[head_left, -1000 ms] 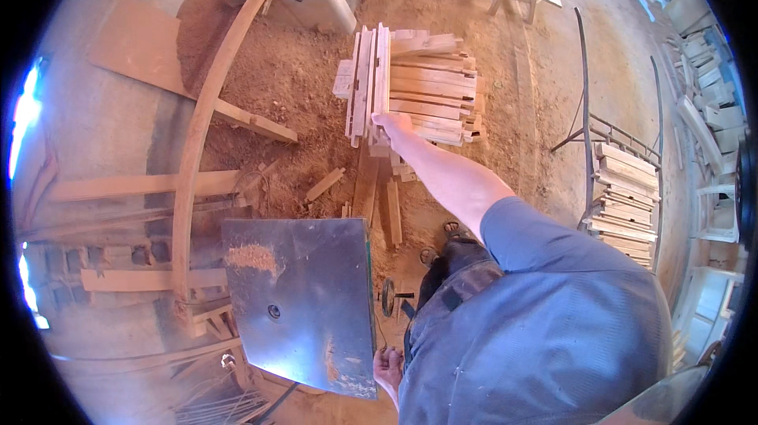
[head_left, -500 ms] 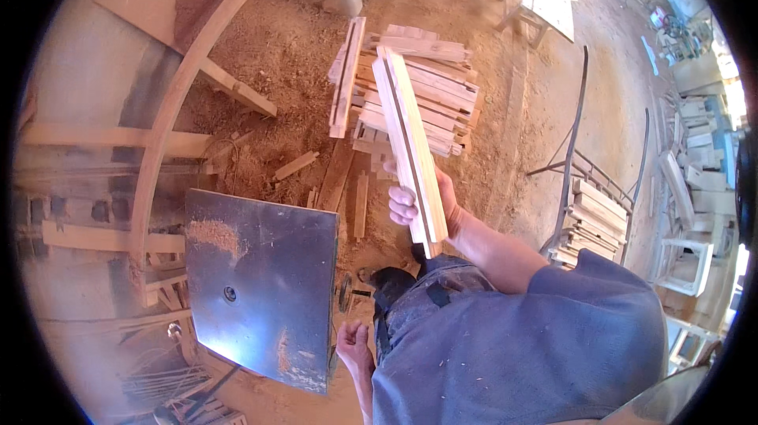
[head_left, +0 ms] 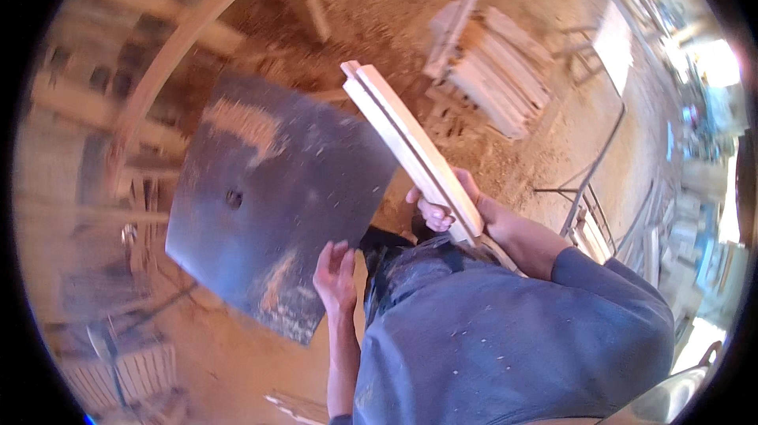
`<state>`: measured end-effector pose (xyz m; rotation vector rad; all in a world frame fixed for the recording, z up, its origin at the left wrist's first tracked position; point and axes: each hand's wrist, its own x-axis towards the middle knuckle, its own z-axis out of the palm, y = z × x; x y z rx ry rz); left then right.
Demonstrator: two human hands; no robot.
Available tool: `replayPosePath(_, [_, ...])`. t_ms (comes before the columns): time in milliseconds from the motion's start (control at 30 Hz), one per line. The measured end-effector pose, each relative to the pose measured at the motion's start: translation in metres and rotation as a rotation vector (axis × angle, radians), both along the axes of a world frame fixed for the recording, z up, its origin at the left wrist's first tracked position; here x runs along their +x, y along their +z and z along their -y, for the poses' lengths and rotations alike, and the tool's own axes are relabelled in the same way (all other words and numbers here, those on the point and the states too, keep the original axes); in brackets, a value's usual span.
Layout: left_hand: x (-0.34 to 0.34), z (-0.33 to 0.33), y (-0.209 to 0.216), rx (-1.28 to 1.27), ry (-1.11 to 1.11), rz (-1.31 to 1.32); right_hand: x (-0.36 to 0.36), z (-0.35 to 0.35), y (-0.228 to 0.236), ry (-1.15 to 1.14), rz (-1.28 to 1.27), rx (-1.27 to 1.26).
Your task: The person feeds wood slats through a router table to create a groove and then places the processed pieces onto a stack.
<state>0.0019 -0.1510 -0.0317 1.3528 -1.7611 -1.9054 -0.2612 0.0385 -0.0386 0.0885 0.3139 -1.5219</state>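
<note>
Right: your right grip (head_left: 491,213) is clamped on the lower end of the long, pale, grooved timber (head_left: 414,145), mid-frame.
Timber axis: slants upper left from there.
Left: your left grip (head_left: 336,277), fingers apart, empty, nearer the dark, flat worktop (head_left: 300,161), left of centre.
Upper right: pale wood stack (head_left: 501,82).

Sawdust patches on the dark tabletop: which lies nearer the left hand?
The lower patch, near the bottom corner of the tabletop; the upper patch is farther from the left hand.
</note>
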Motion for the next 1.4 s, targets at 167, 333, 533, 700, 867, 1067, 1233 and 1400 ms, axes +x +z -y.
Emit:
replayPosePath(167, [0.028,0.055,-0.001,0.012,0.204,-0.103,0.019,0.076,-0.018,0.285,-0.686,0.265])
replayPosePath(333, [0.076,0.109,-0.011,-0.018,0.456,-0.177,0.059,0.162,-0.001,0.408,-1.88,0.389])
replayPosePath(533, [0.095,0.157,-0.029,-0.096,0.684,-0.165,0.093,0.218,-0.011,0.203,-2.527,0.091])
replayPosePath(700, [0.064,0.186,-0.041,-0.249,0.717,0.119,0.087,0.211,-0.022,0.276,-2.51,0.029])
replayPosePath(867, [0.061,0.199,-0.069,-0.411,0.593,0.237,0.063,0.186,-0.02,0.248,-2.439,0.061])
replayPosePath(1067, [0.034,0.185,-0.06,-0.402,0.424,0.215,0.046,0.152,-0.025,0.238,-2.39,0.164])
replayPosePath(1233, [0.029,0.19,-0.056,-0.42,0.366,0.207,0.055,0.141,-0.041,0.113,-2.391,0.166])
replayPosePath(1400, [0.018,0.202,-0.045,-0.444,0.239,0.242,0.058,0.137,-0.035,0.072,-2.329,0.239])
